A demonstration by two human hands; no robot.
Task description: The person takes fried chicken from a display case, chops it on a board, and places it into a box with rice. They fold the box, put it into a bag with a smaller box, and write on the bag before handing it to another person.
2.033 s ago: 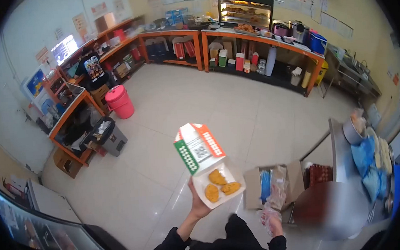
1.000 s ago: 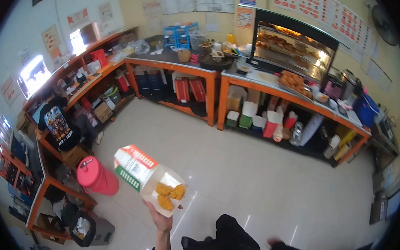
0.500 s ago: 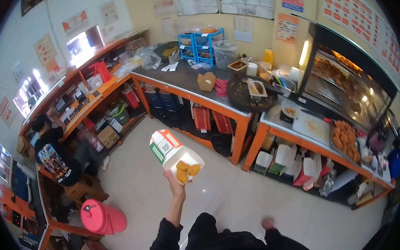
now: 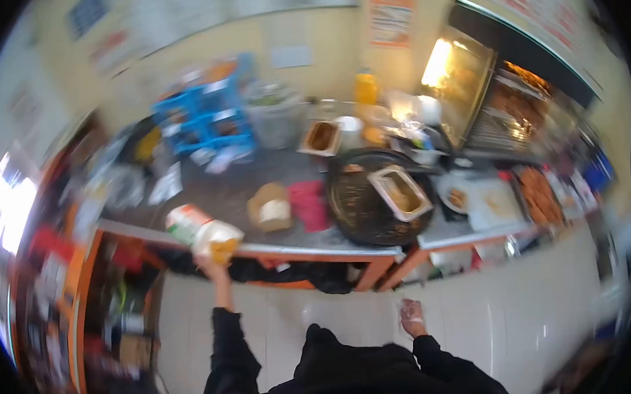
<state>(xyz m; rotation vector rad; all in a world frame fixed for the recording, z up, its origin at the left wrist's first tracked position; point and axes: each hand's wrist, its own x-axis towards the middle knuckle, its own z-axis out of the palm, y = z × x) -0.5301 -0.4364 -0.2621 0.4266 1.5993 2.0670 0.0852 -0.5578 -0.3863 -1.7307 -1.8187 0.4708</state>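
My left hand [image 4: 210, 267] is closed around the base of an open white, orange and green food box [image 4: 200, 229], at the front edge of the dark counter [image 4: 218, 196]. Golden fried pieces [image 4: 223, 251] show at the box's opening. Right of it on the counter are a brown cardboard box [image 4: 270, 207] and a pink cloth [image 4: 309, 206]. My right hand [image 4: 412, 315] hangs low over the floor, away from the counter; motion smears its fingers.
A round black pan [image 4: 352, 205] holds a metal tray [image 4: 402, 193]. Blue racks [image 4: 206, 117] stand at the back left. On the right are a white board [image 4: 493, 202], a tray of fried food [image 4: 541, 194] and a lit glass cabinet [image 4: 505, 106].
The view has turned right and come closer to the counter. My left hand has carried the food box to the counter's front edge. More of my right hand now shows.
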